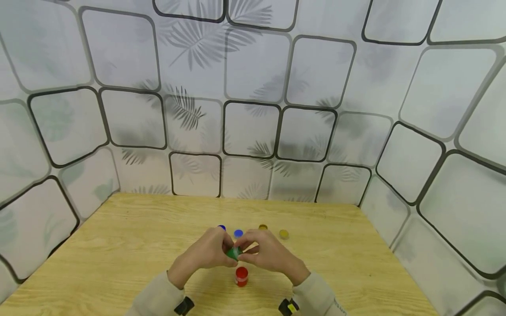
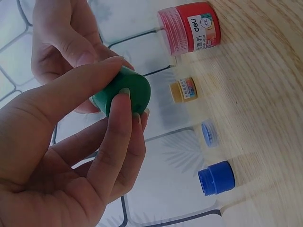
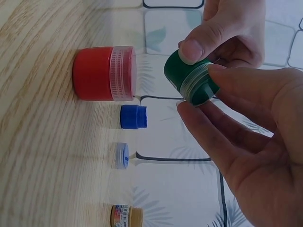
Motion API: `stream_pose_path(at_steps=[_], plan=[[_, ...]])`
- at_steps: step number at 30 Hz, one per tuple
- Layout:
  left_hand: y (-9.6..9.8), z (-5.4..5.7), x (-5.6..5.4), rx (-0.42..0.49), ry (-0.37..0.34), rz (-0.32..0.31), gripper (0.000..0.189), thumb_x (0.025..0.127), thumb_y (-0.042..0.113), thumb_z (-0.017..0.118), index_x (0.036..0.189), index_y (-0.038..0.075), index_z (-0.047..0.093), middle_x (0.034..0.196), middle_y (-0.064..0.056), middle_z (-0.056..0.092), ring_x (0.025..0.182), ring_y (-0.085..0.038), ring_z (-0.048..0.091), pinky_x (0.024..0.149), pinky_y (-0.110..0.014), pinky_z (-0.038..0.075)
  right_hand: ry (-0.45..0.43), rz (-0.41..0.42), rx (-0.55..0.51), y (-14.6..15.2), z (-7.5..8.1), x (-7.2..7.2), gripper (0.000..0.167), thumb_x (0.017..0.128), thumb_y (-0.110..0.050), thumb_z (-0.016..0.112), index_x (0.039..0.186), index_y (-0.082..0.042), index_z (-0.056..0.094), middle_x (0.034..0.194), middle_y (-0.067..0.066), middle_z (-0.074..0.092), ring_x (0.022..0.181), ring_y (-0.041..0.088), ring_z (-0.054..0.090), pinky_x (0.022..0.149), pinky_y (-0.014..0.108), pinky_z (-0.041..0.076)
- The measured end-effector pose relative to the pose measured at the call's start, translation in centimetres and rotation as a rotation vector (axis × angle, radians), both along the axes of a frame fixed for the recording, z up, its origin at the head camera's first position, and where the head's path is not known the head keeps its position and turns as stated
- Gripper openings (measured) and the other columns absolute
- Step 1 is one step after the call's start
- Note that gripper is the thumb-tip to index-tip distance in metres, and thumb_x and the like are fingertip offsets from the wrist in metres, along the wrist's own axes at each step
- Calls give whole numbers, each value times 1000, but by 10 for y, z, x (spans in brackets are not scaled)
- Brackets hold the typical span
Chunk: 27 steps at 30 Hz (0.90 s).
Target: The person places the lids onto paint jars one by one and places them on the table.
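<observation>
Between my hands, held above the table, is a small green paint jar (image 3: 176,71) with a clear ridged lid (image 3: 195,81). My left hand (image 1: 207,250) grips the jar's green body, its thumb and fingertips around the base in the left wrist view. The right hand (image 1: 266,252) pinches the lid between thumb and fingers. Just below the hands, a red paint jar (image 1: 241,277) stands upright with its clear lid on. Beyond them stand a blue jar (image 2: 217,178) with no lid and a blue-stained clear lid (image 2: 209,133) beside it.
A lidless yellow paint jar (image 2: 183,90) stands farther right at the back, with a yellow lid (image 1: 283,234) lying next to it. The wooden table (image 1: 118,245) runs back to patterned curtain-like walls (image 1: 253,127) at the rear and sides.
</observation>
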<state>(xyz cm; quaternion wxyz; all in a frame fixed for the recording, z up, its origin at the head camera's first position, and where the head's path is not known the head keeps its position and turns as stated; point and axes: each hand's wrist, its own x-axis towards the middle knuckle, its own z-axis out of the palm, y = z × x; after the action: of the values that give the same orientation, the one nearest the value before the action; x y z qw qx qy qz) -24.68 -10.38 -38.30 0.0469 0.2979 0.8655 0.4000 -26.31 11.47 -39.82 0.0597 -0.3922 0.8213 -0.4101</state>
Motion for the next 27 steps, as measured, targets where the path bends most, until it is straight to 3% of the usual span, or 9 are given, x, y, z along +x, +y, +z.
stream_pose_path(at_steps=[12, 20, 27], plan=[[4, -3, 0, -16, 11, 8, 9, 75, 3, 88, 81, 3, 80, 68, -2, 73, 55, -4, 61, 51, -18, 50, 2, -20, 26, -3, 1, 2, 15, 96, -9, 72, 110, -6, 76, 105, 10, 76, 90, 8, 73, 73, 17, 59], [7, -4, 1, -27, 17, 25, 9, 75, 2, 88, 79, 3, 80, 66, -1, 72, 55, -3, 59, 50, -17, 48, 50, -60, 45, -6, -1, 3, 10, 95, -9, 73, 103, -5, 77, 97, 9, 78, 81, 4, 71, 71, 16, 57], [8, -4, 1, -19, 22, 15, 9, 75, 1, 88, 78, 4, 79, 65, -1, 71, 54, -2, 56, 50, -18, 47, 24, -96, 50, -8, 1, 5, 9, 95, -9, 73, 102, -4, 77, 94, 9, 78, 78, 3, 70, 71, 17, 56]])
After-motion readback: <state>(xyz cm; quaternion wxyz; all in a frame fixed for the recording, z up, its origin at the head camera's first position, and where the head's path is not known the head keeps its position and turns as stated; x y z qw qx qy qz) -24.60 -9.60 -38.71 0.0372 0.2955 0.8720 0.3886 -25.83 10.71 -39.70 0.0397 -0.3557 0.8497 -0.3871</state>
